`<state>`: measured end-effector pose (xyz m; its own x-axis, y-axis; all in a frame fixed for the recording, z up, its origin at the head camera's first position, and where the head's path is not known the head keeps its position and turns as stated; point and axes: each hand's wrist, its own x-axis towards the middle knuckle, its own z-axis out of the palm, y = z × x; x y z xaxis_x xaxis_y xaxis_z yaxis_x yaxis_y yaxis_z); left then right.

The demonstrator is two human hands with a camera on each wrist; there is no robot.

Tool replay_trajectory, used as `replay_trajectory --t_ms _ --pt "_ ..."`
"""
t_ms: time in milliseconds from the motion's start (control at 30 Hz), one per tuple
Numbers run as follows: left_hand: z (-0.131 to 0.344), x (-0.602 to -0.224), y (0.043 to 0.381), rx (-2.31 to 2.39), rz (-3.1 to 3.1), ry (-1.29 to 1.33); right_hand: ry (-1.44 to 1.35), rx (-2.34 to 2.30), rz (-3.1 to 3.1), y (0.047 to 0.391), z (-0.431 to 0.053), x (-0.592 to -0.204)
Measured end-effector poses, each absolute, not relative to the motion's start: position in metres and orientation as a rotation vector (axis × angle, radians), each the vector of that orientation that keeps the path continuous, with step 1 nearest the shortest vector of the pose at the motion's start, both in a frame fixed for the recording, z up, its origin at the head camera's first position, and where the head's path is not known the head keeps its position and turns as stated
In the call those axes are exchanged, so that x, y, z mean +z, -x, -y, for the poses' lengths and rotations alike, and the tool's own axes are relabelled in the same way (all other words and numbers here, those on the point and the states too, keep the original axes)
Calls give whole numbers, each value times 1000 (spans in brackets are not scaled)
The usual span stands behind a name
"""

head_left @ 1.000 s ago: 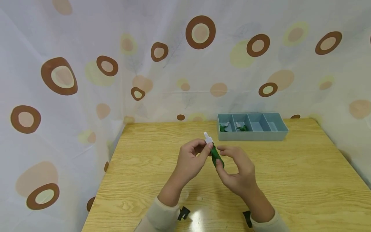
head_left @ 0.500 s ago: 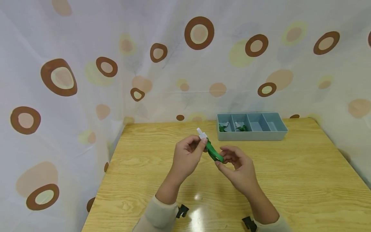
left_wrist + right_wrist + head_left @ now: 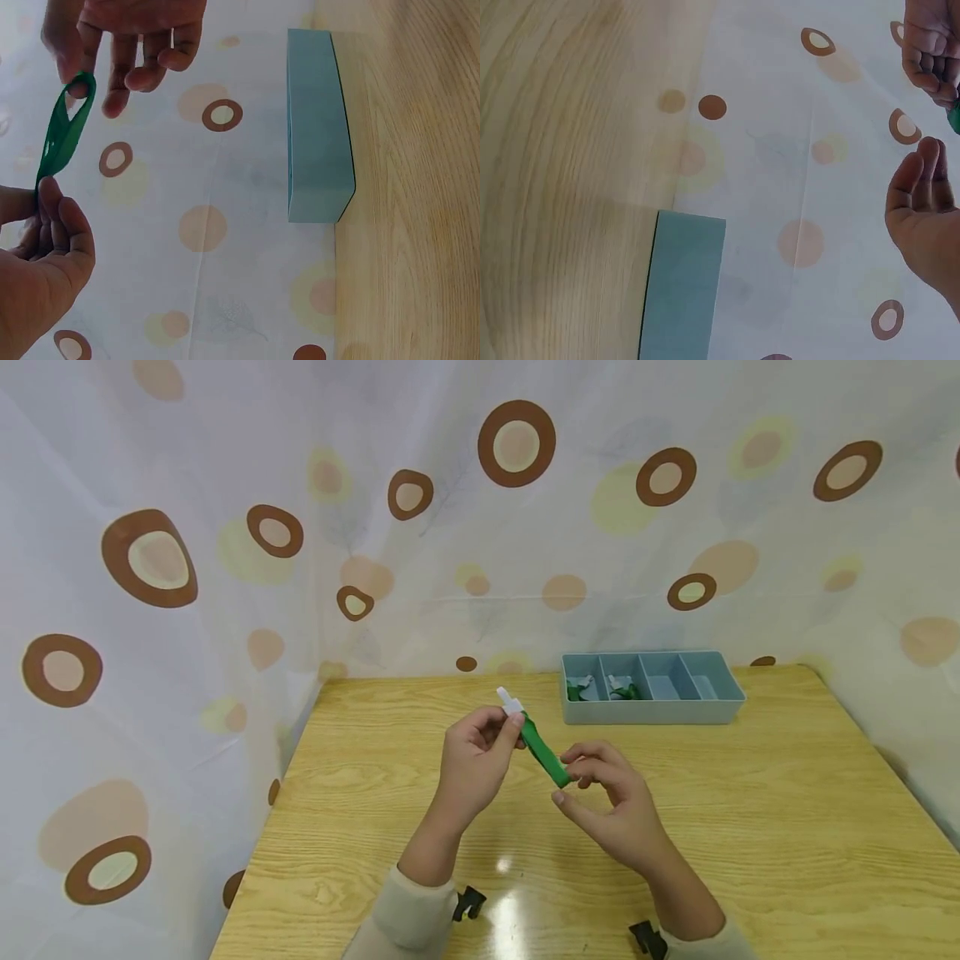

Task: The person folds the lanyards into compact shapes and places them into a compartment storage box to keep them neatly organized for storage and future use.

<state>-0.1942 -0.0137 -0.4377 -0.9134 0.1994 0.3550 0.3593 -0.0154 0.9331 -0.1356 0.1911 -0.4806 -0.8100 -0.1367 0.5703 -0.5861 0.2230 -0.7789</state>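
A green ribbon loop with a white plastic end piece is stretched between the two hands above the table. The left hand pinches it by thumb and fingers, just below the white piece. At the loop's lower end is the right hand, its fingers loosely bent and its thumb apart from them. In the left wrist view, the ribbon passes round a right fingertip. The right wrist view shows only a bit of green beside the left hand.
A blue-grey divided box stands at the table's back edge, right of the hands. Its two left compartments hold green and white pieces. Behind it hangs a patterned curtain. Black buckles sit by the sleeves.
The left hand has moved left and slightly up with the ribbon loop. The folded ribbon has been drawn out into a longer, straighter loop. The right hand's thumb has come away from it.
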Motion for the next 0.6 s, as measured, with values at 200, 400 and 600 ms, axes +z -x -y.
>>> replay_trajectory --t_ms 200,400,600 --pt "17 -436 194 -2156 2183 673 -953 1402 1953 130 -191 -469" --pt "16 -436 195 -2193 2261 683 -1055 1456 1921 132 -191 -463" --pt "18 -436 195 -2192 2287 701 -1094 1570 1967 130 -192 -470"
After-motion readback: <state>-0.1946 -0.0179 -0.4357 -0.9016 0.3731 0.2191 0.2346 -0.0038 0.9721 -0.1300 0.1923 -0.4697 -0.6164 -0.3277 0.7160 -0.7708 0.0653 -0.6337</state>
